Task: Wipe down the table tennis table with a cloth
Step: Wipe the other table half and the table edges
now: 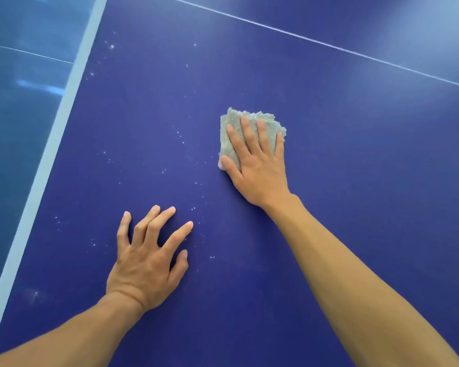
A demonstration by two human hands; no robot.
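Much of the cloth (pixel 229 148) lies hidden under the right hand (pixel 257 168), so its full outline and folds cannot be told. The underside of the left hand (pixel 146 266) is hidden, and whether its palm touches the worktop (pixel 355 181) cannot be told. Both forearms (pixel 355 287) are cut off at the bottom edge, and the worktop runs out of view at top, right and bottom. The white specks (pixel 112 46) are too small to identify. Left of the pale edge band (pixel 51 144), the lighter blue surface (pixel 19 115) is blurred and streaked. Glare washes out the top right corner.
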